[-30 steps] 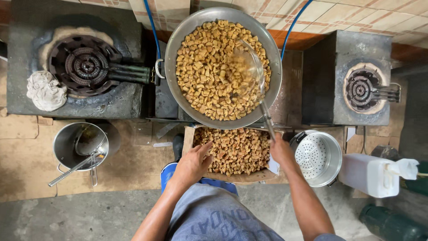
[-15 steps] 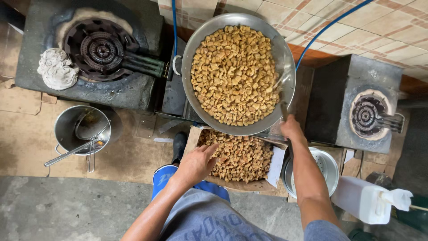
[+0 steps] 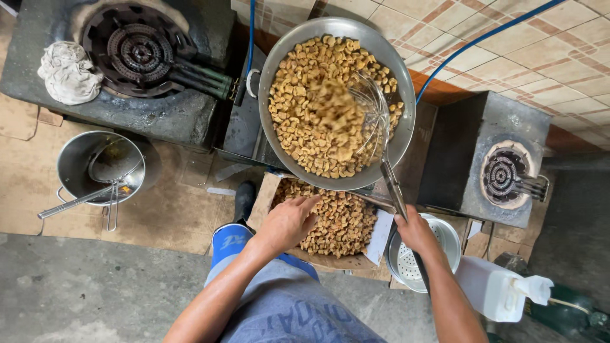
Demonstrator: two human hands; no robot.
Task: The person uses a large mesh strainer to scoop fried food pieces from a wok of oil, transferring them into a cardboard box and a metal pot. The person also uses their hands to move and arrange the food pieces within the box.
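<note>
Looking down from the head view, the right hand [image 3: 416, 230] is clenched round the handle of a wire skimmer [image 3: 375, 117] whose basket sits at three o'clock inside the big wok [image 3: 273, 57] of golden fried pieces [image 3: 311, 127]. The left hand [image 3: 289, 222], fingers loose and grasping nothing, rests on more pieces in the cardboard box [image 3: 267, 194] at six o'clock below the wok. A white jug [image 3: 492, 292] stands at four o'clock.

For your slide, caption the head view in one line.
Left hand rests in a box of fried pieces; right hand holds a wire skimmer over a full wok.
</note>
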